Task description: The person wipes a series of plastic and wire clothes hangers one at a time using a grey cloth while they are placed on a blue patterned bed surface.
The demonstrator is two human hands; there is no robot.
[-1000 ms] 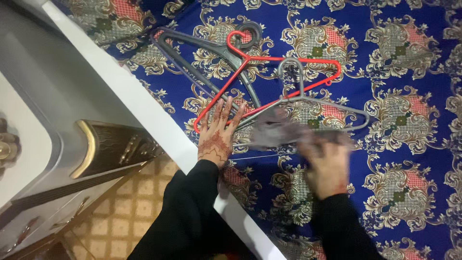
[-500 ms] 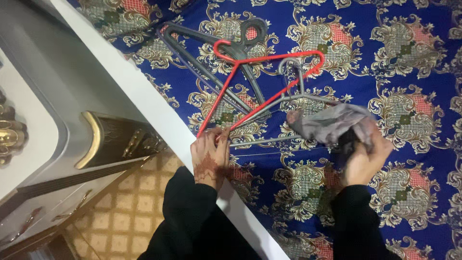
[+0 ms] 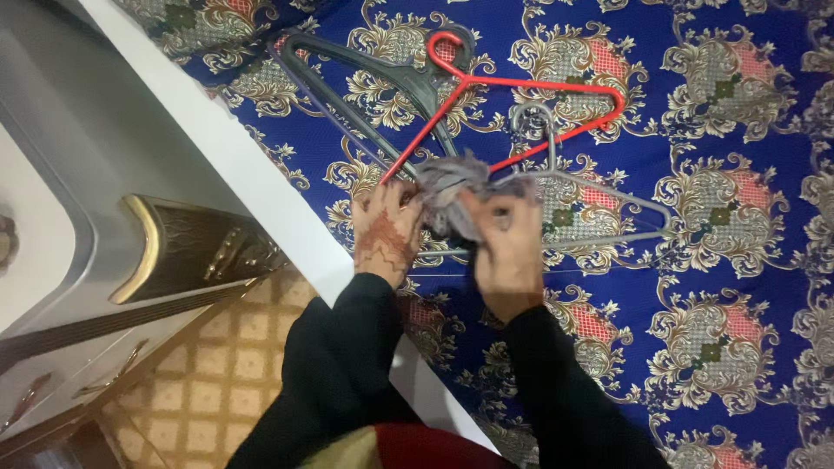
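Observation:
My left hand point(image 3: 387, 230) and my right hand point(image 3: 508, 247) meet over a small bunched grey cloth point(image 3: 452, 191), and both grip it from either side. The cloth lies on the lower corner of a light grey wire hanger point(image 3: 599, 187). A red hanger point(image 3: 539, 87) crosses over it, and a dark grey plastic hanger point(image 3: 365, 74) lies under both, further left. All three rest on a blue bedspread with gold and red ornaments point(image 3: 712, 260). Both arms wear black sleeves.
A white bed edge point(image 3: 234, 165) runs diagonally along the left of the bedspread. Beyond it stand grey furniture with a dark, gold-trimmed panel point(image 3: 187, 247) and a yellow patterned floor point(image 3: 226, 365).
My right hand has brought the grey cloth leftwards from the right side to my left hand, which now grips it too. The red hanger has shifted slightly to the right.

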